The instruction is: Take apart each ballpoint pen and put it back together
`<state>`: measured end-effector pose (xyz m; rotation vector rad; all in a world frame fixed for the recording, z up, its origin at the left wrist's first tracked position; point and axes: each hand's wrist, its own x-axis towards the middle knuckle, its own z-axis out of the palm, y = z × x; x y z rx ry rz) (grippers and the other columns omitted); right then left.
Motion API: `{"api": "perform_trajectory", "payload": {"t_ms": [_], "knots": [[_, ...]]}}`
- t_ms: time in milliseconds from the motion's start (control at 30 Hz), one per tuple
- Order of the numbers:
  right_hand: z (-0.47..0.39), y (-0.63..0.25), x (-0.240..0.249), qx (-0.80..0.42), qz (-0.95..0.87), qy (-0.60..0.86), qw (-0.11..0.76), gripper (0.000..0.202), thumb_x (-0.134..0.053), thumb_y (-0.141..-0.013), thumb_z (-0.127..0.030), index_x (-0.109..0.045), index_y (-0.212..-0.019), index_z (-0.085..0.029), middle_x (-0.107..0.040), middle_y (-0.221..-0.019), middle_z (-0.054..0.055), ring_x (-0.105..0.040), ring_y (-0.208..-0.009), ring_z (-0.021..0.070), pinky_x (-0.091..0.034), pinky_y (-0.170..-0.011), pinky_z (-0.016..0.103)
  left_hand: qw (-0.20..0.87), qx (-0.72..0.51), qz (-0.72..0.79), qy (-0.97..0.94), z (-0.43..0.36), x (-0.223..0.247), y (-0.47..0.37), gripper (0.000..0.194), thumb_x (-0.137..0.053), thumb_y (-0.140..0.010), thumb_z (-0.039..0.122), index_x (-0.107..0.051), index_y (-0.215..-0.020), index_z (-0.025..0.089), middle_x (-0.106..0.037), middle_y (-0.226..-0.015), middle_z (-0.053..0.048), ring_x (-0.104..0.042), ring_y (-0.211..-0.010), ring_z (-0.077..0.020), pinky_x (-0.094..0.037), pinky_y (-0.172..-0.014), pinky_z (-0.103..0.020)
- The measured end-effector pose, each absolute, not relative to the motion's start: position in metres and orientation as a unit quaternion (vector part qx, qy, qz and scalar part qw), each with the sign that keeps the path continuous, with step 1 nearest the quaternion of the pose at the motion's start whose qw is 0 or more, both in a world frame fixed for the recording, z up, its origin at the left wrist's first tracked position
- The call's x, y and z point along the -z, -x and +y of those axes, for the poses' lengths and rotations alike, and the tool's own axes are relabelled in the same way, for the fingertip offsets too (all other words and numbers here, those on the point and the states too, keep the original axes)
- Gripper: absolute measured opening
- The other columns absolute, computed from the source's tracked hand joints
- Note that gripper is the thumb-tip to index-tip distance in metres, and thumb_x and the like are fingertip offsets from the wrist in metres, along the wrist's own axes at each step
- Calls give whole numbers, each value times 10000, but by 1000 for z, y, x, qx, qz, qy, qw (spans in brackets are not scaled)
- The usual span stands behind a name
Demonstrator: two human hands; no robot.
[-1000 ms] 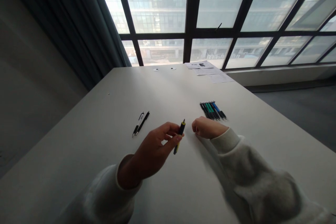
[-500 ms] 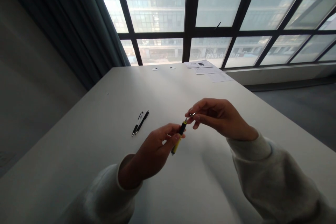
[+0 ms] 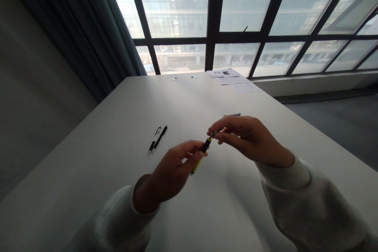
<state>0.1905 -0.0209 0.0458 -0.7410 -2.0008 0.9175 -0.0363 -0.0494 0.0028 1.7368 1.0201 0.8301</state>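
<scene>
My left hand [image 3: 174, 171] is closed around a yellow and black pen [image 3: 206, 146], which tilts up to the right. Pinched between the thumb and fingertips of my right hand [image 3: 249, 138] is a small shiny metal pen tip [image 3: 213, 134]. It is at the pen's upper end; whether it is seated there I cannot tell. Two more pens lie side by side left of my hands: a black and white one [image 3: 154, 140] and a black one [image 3: 160, 138]. Just behind my right hand a small coil-like thing [image 3: 232, 114] shows, partly hidden.
The white table [image 3: 97, 157] stretches toward the window. Several printed sheets [image 3: 236, 79] lie at its far right corner. Two round cable-hole covers [image 3: 174, 78] sit near the far edge. A dark curtain [image 3: 88, 27] hangs at the left.
My right hand has moved slightly down and left, bringing the metal pen tip onto the pen's upper end. The coil-like thing behind it has come into view. My left hand has hardly moved.
</scene>
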Motion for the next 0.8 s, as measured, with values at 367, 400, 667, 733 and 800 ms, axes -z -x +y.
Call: {"api": "perform_trajectory", "payload": {"t_ms": [367,400,667,733,800], "knots": [[-20,-192,-50,-285,-845,318,323,187,-581,-955,-282,-696,-1073,-192,-744,-991,68,-687,-818,169,-570,-722,276,427,-337,431,-720,-46,-8,35,181,-566,-921,304,-687,-997,193,-721,-877,-25,-627,-763,-154,-500,-718,-281],[-20,-192,-50,-286,-846,317,318,184,-582,-954,-283,-694,-1067,-191,-743,-991,69,-686,-813,167,-569,-711,271,421,-336,437,-721,-46,-9,35,157,-577,-911,293,-683,-970,193,-709,-844,-15,-618,-744,-148,-495,-706,-274],[-18,-195,-49,-286,-868,286,288,164,-618,-938,-268,-683,-1068,-194,-730,-979,54,-686,-816,152,-568,-758,272,448,-338,455,-691,-46,-4,36,129,-644,-878,308,-611,-929,194,-656,-757,16,-612,-705,-130,-462,-649,-240],[-18,-195,-47,-280,-870,285,288,152,-622,-936,-261,-684,-1057,-193,-730,-967,53,-683,-805,149,-564,-758,274,460,-328,464,-682,-46,-3,37,144,-622,-900,329,-592,-951,198,-673,-729,16,-628,-681,-134,-453,-618,-238],[-18,-195,-46,-270,-872,288,291,135,-624,-935,-257,-687,-1035,-190,-732,-944,51,-680,-787,145,-559,-749,270,445,-326,471,-689,-47,-3,37,145,-608,-912,331,-590,-971,199,-690,-715,14,-648,-670,-140,-459,-613,-242]]}}
